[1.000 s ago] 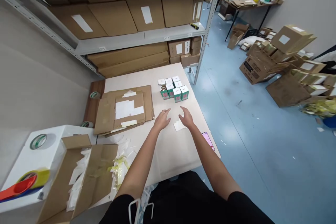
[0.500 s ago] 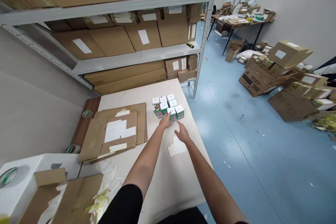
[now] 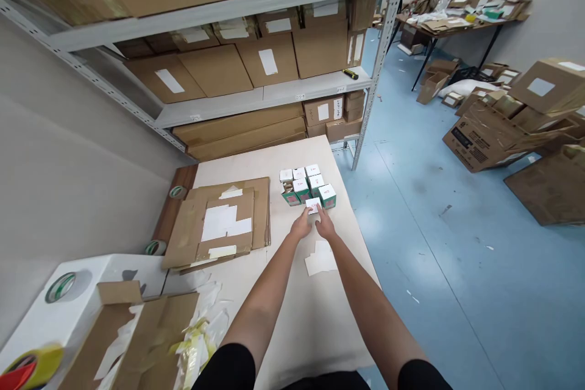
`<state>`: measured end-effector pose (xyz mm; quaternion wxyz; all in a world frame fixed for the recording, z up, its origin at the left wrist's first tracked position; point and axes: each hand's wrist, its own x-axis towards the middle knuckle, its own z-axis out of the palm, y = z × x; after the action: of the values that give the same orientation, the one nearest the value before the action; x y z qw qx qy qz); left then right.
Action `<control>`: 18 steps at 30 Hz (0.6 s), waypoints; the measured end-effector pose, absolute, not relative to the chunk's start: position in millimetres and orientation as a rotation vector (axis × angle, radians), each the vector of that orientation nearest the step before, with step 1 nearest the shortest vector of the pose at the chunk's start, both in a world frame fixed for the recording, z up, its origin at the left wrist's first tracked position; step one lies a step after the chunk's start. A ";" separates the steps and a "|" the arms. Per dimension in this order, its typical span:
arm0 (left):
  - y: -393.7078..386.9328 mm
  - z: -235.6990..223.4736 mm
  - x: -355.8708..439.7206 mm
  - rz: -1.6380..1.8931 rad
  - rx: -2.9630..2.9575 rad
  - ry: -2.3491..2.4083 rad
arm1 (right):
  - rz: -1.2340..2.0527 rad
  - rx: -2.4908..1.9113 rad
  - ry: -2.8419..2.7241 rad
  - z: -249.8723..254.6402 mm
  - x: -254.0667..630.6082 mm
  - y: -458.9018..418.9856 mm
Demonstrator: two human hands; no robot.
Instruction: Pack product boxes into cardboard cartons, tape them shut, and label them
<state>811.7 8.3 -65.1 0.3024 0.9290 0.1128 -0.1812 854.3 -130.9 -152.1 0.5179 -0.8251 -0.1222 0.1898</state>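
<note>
Between my two hands is a small box with a white top, at the near side of the group. My left hand grips its left side, and the fingers of my right hand press on its right side. Just beyond stand several green-sided boxes with white tops, packed close together. One at the left has an open top with something brownish inside. A similar box stands at the right, beside the held one. White paper pieces lie on the table nearer to me.
Flattened cardboard is stacked at the left of the white table. Behind it rises a metal shelf full of cartons. An open carton and plastic scraps stand at lower left. Tape rolls lie along the left edge.
The small box has come away from the group toward me in my hands. My right hand, apart from the boxes before, now touches it. The view has shifted slightly.
</note>
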 end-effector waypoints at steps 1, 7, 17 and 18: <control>7.9 -66.7 809.6 -0.459 2.432 0.314 | 0.458 -1.979 -0.296 -152.5 853.4 -132.3; 4.3 -68.9 782.7 -0.262 2.357 0.413 | 0.505 -1.985 -0.283 -143.4 828.3 -141.0; 27.0 -66.5 666.7 -0.099 2.377 0.765 | 0.662 -1.984 -0.291 -133.3 721.8 -108.4; 30.8 -67.3 652.3 -0.090 2.361 0.776 | 0.670 -1.976 -0.290 -132.4 710.1 -104.4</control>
<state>652.3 30.8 -67.3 0.3215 0.8990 0.2954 -0.0342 710.1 -104.4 -132.4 0.4949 -0.8151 -0.1197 0.2764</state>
